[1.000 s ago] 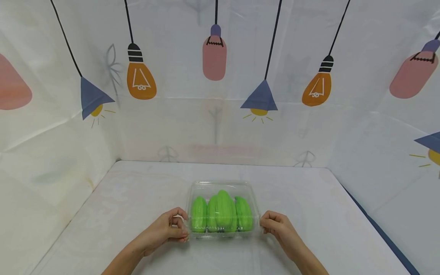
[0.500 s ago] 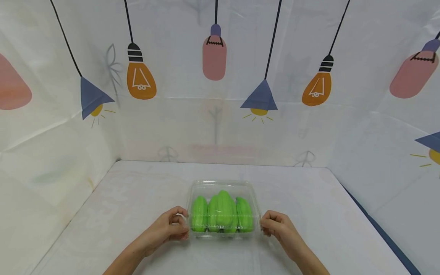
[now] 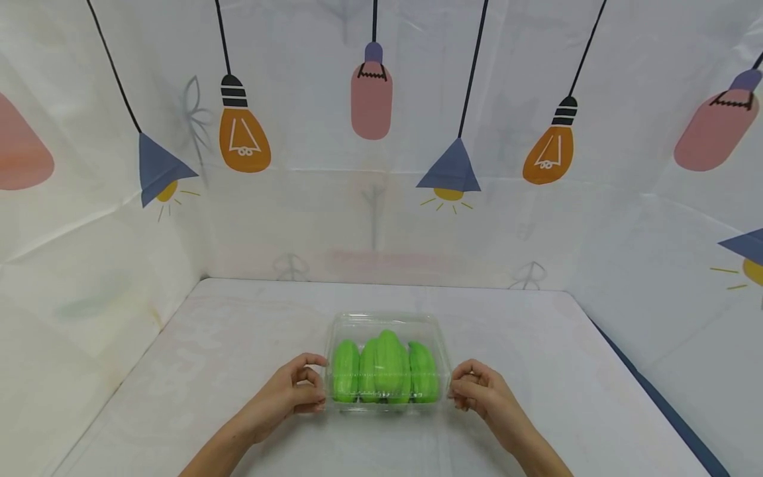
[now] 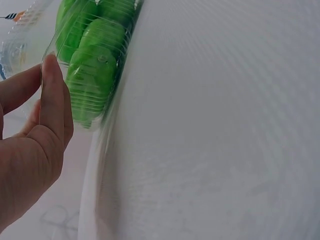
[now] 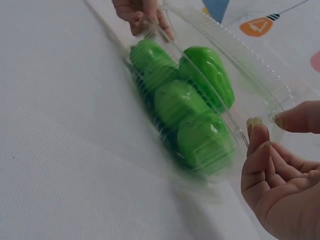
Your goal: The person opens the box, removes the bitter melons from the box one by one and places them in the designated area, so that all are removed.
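A clear plastic clamshell container (image 3: pixel 357 322) holds several plump, ridged green pieces shaped like gourds (image 3: pixel 389 364). They lie side by side, with one on top of the others. At its front left corner my left hand (image 3: pixel 286 397) pinches the rim, which runs between thumb and finger in the left wrist view. My right hand (image 3: pixel 489 401) is at the front right corner. In the right wrist view its thumb (image 5: pixel 300 118) is on the upper plastic, while the other fingers (image 5: pixel 257 145) curl at the rim just below. The palms stay outside the container.
Under the container spreads a white tabletop (image 3: pixel 238 344). Behind it hangs a pale curtain (image 3: pixel 310 212) printed with lamps and bulbs, which also closes off both sides. A dark blue strip (image 3: pixel 656 394) runs along the table's right edge.
My left hand has shifted slightly upward along the corner. The fingers of my right hand have lifted and spread a little at theirs. The container and green pieces stay almost in place.
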`<state>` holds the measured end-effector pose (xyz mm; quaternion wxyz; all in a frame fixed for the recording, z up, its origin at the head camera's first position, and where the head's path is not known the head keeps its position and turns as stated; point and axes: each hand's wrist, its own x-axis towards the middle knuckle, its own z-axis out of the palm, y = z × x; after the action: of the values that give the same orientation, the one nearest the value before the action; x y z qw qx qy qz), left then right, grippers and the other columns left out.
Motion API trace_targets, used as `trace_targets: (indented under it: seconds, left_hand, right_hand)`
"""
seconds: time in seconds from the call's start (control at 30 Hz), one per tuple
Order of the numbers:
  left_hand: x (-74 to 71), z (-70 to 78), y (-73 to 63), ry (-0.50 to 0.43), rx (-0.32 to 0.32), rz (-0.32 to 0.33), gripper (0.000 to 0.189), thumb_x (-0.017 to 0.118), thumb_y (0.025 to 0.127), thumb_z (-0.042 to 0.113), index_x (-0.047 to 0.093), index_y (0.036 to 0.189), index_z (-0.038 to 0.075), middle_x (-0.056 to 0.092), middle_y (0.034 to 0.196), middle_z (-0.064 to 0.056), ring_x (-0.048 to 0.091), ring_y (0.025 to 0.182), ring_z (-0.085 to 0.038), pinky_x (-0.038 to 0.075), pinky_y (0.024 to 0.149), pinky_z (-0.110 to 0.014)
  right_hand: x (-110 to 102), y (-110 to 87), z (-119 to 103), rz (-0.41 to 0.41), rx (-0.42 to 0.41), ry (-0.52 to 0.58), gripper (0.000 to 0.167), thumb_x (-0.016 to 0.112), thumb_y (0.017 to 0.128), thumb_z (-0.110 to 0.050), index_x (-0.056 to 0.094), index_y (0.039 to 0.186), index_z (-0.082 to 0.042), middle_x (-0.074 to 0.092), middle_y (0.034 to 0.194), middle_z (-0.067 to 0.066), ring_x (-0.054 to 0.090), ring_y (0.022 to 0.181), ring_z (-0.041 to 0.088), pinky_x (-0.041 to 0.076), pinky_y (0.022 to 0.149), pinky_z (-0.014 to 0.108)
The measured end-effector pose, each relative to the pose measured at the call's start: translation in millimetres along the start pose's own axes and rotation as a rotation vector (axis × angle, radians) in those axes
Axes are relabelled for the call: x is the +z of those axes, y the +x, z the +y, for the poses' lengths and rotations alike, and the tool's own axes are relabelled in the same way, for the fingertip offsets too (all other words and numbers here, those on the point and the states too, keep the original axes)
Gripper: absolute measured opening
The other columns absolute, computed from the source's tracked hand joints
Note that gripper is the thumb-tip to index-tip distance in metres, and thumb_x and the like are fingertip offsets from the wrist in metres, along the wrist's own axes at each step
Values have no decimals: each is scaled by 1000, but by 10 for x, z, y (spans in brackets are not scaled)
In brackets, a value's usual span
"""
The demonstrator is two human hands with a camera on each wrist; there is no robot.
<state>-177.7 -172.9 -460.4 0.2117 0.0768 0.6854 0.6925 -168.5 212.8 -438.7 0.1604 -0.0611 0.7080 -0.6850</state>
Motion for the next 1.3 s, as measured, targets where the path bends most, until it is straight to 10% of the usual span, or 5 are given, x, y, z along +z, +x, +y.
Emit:
trace_targets:
  seconds: [0.33, 1.3]
  left_hand:
    - [-20, -4, 13, -11, -10, -9, 67, 69, 89, 7, 32, 145, 1, 54, 94, -3, 65, 84, -17, 61, 79, -34]
    - [-50, 12, 3, 0, -9, -57, 83, 71, 89, 9, 21, 155, 10, 49, 101, -6, 63, 80, -14, 61, 76, -32]
  right_hand:
    - [-20, 20, 55, -34, -61, 57, 38, 60, 95, -7, 41, 125, 6, 69, 90, 0, 63, 79, 12, 56, 74, 28]
    - [-10, 0, 2, 57, -106, -17, 22, 59, 95, -9, 55, 115, 1, 75, 109, 6, 69, 94, 20, 54, 81, 32]
